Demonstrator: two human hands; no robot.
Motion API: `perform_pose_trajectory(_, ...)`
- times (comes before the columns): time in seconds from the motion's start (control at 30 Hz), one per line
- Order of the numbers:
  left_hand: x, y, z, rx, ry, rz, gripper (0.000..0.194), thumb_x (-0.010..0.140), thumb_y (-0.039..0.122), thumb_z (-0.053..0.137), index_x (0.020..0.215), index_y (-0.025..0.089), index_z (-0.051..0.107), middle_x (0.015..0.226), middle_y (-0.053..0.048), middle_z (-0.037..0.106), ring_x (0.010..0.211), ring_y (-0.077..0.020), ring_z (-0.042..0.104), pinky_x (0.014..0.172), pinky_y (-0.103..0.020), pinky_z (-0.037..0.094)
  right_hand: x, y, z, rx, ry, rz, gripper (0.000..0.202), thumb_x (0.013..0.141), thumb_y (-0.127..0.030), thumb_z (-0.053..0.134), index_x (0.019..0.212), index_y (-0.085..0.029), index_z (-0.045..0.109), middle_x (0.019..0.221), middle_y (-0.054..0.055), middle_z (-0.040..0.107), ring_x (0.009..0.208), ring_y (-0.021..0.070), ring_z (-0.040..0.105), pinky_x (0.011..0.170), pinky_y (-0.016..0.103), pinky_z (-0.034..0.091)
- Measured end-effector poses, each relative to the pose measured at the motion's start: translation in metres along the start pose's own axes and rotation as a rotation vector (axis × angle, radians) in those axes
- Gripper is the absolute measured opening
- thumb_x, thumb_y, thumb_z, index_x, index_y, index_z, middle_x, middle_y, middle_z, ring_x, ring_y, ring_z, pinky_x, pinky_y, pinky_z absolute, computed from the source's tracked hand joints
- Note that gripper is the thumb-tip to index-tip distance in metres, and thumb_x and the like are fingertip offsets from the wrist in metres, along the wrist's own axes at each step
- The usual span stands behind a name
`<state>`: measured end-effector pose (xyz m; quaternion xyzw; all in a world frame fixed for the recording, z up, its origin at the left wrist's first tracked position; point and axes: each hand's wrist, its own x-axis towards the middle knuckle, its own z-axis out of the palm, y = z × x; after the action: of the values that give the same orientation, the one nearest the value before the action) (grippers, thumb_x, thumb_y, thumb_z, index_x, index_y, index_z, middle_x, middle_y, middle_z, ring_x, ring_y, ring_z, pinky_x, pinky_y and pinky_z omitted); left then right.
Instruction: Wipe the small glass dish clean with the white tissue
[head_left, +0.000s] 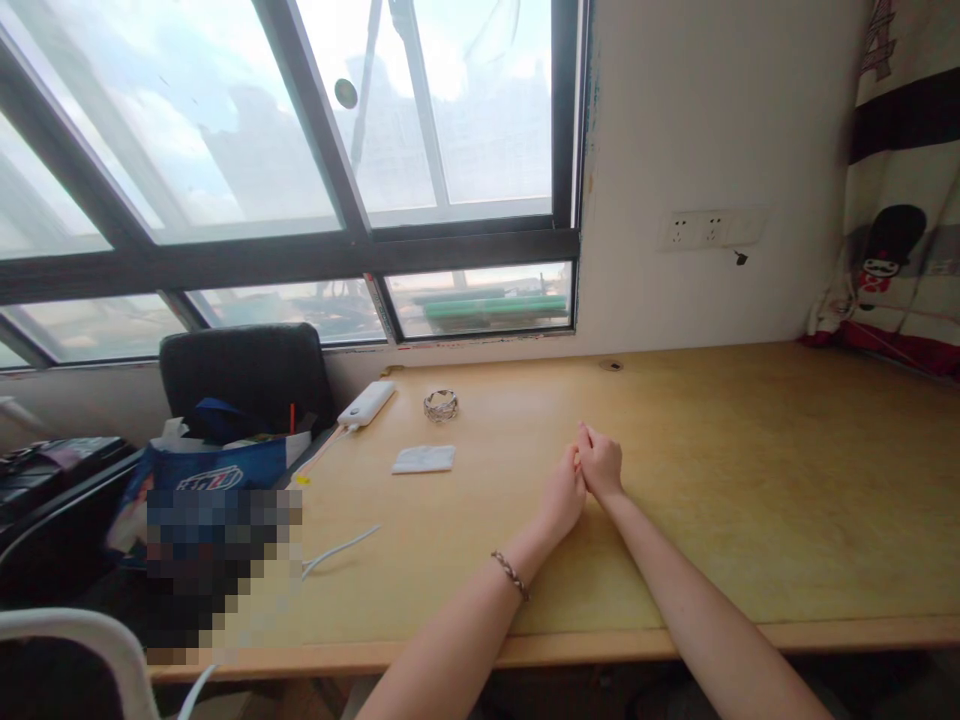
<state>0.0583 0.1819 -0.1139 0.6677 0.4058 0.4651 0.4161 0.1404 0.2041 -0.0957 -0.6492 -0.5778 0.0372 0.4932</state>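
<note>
Left hand (561, 493) and right hand (600, 464) rest clasped on the counter (750, 480), fingers pressed together, holding nothing. Folded white packet (424, 459) lies well left, nearer the left hand.

Counted on the desk (750, 480): two hands, left hand (562, 495) and right hand (600, 465); one power bank (366, 404); one bracelet (441, 405) at twelve o'clock of one folded tissue (424, 459); one white cable (341, 549).

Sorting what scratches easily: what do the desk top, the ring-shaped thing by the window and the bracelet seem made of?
Desk top: likely wood laminate, matte yellowish, faint grain, worn patches. Ring-shaped thing: glass or shiny metal, since it glints; too small to tell. Bracelet on the left wrist: small dark beads or links, material unclear.
</note>
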Motion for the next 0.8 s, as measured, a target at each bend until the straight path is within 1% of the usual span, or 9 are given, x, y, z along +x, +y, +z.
perform_pose_trajectory(0.1, -0.003, 0.003, -0.006, 0.148, 0.105, 0.065, 0.027, 0.077, 0.019, 0.043, 0.103, 0.019, 0.048, 0.071, -0.003, 0.058, 0.057, -0.0122, 0.05, 0.054, -0.021, 0.032, 0.001, 0.002, 0.001, -0.04, -0.002, 0.014, 0.049, 0.084, -0.043, 0.026, 0.047, -0.018, 0.048, 0.044, 0.003, 0.051, 0.042, 0.0119, 0.039, 0.047, 0.025, 0.022)
perform_pose_trajectory(0.2, -0.001, 0.012, -0.012, 0.143, 0.209, 0.066, 0.031, 0.078, 0.024, 0.043, 0.108, 0.018, 0.042, 0.074, -0.002, 0.056, 0.051, -0.0104, 0.047, 0.051, -0.02, 0.032, 0.004, 0.003, 0.0, 0.014, 0.081, 0.035, 0.049, 0.085, -0.042, 0.023, 0.052, -0.018, 0.05, 0.051, 0.005, 0.054, 0.053, 0.0146, 0.046, 0.053, 0.025, 0.028)
perform_pose_trajectory(0.3, 0.005, 0.018, -0.018, 0.094, 0.316, 0.064, 0.026, 0.079, 0.027, 0.043, 0.103, 0.017, 0.045, 0.086, -0.006, 0.056, 0.062, -0.0113, 0.052, 0.054, -0.02, 0.036, 0.006, 0.003, 0.0, 0.073, 0.116, -0.018, 0.045, 0.085, -0.04, 0.024, 0.055, -0.018, 0.05, 0.056, 0.005, 0.055, 0.062, 0.0152, 0.048, 0.059, 0.024, 0.031)
perform_pose_trajectory(0.4, 0.01, 0.018, -0.022, 0.058, 0.339, 0.09, 0.022, 0.08, 0.028, 0.041, 0.094, 0.016, 0.053, 0.098, -0.008, 0.056, 0.081, -0.0143, 0.054, 0.065, -0.022, 0.04, 0.003, 0.002, 0.004, 0.137, -0.043, -0.058, 0.046, 0.083, -0.038, 0.027, 0.044, -0.018, 0.043, 0.048, 0.002, 0.048, 0.049, 0.0118, 0.042, 0.052, 0.024, 0.029)
perform_pose_trajectory(0.5, 0.015, 0.016, -0.028, 0.109, 0.253, 0.099, 0.025, 0.083, 0.029, 0.037, 0.088, 0.017, 0.058, 0.094, -0.007, 0.06, 0.084, -0.0157, 0.055, 0.071, -0.024, 0.041, 0.0, 0.001, 0.011, 0.228, -0.206, -0.023, 0.048, 0.08, -0.039, 0.031, 0.037, -0.018, 0.037, 0.037, -0.003, 0.035, 0.038, 0.0088, 0.033, 0.044, 0.023, 0.022)
perform_pose_trajectory(0.57, 0.02, 0.014, -0.037, 0.239, 0.165, 0.114, 0.027, 0.084, 0.028, 0.035, 0.086, 0.018, 0.06, 0.088, -0.006, 0.062, 0.081, -0.0158, 0.056, 0.072, -0.026, 0.041, -0.001, 0.0, 0.013, 0.283, -0.237, 0.035, 0.05, 0.079, -0.041, 0.033, 0.034, -0.018, 0.033, 0.034, -0.004, 0.028, 0.035, 0.0075, 0.028, 0.041, 0.023, 0.018)
perform_pose_trajectory(0.63, 0.025, 0.012, -0.051, 0.435, 0.136, 0.131, 0.028, 0.084, 0.026, 0.033, 0.086, 0.018, 0.06, 0.088, -0.006, 0.062, 0.083, -0.0159, 0.056, 0.076, -0.027, 0.04, 0.0, 0.0, 0.012, 0.311, -0.234, 0.083, 0.051, 0.078, -0.043, 0.033, 0.034, -0.018, 0.032, 0.034, -0.004, 0.026, 0.034, 0.007, 0.026, 0.04, 0.023, 0.016)
perform_pose_trajectory(0.7, 0.03, 0.009, -0.068, 0.652, 0.202, 0.097, 0.028, 0.085, 0.025, 0.032, 0.089, 0.018, 0.058, 0.091, -0.008, 0.061, 0.088, -0.0172, 0.054, 0.081, -0.029, 0.038, 0.001, -0.001, 0.01, 0.3, -0.24, 0.104, 0.054, 0.08, -0.044, 0.031, 0.033, -0.018, 0.035, 0.033, -0.003, 0.029, 0.034, 0.0076, 0.029, 0.04, 0.022, 0.019)
perform_pose_trajectory(0.8, 0.035, -0.002, -0.093, 0.962, 0.362, -0.067, 0.028, 0.083, 0.028, 0.036, 0.099, 0.014, 0.054, 0.101, -0.014, 0.056, 0.101, -0.023, 0.047, 0.088, -0.035, 0.034, 0.002, -0.001, 0.007, 0.22, -0.248, 0.104, 0.054, 0.081, -0.043, 0.028, 0.038, -0.017, 0.048, 0.034, -0.002, 0.037, 0.038, 0.0097, 0.038, 0.043, 0.022, 0.023)
